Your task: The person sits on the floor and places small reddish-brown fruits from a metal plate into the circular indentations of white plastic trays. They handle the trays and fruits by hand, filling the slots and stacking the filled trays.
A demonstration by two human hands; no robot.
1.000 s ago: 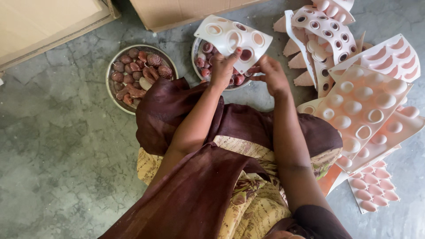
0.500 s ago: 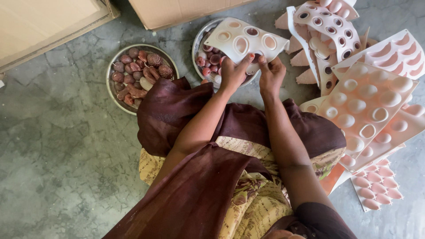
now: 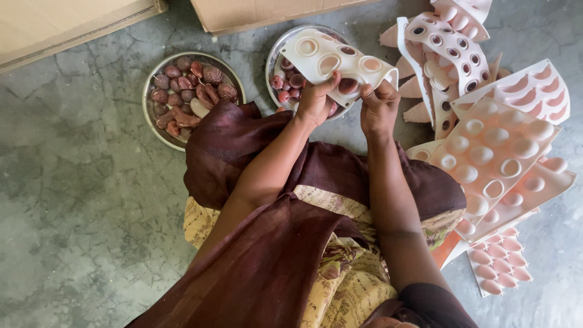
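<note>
**Both hands on the mould above the bowl**

At upper centre of the frame I see my left hand (image 3: pixel 316 102) and right hand (image 3: pixel 378 109) both closed on the near edge of a pale mould (image 3: pixel 337 59), thumbs on top, fingers curled under. The mould bends over a metal bowl (image 3: pixel 274 56) of small reddish pieces. One dark red piece (image 3: pixel 348 85) sits in a cavity between my thumbs. Left of it, a second bowl (image 3: pixel 150 115) holds bigger brown and red shapes. A heap of moulds (image 3: pixel 492 146) fills the right side. Cardboard boxes (image 3: pixel 255 12) line the top edge, all on grey floor (image 3: pixel 79 212).
</note>
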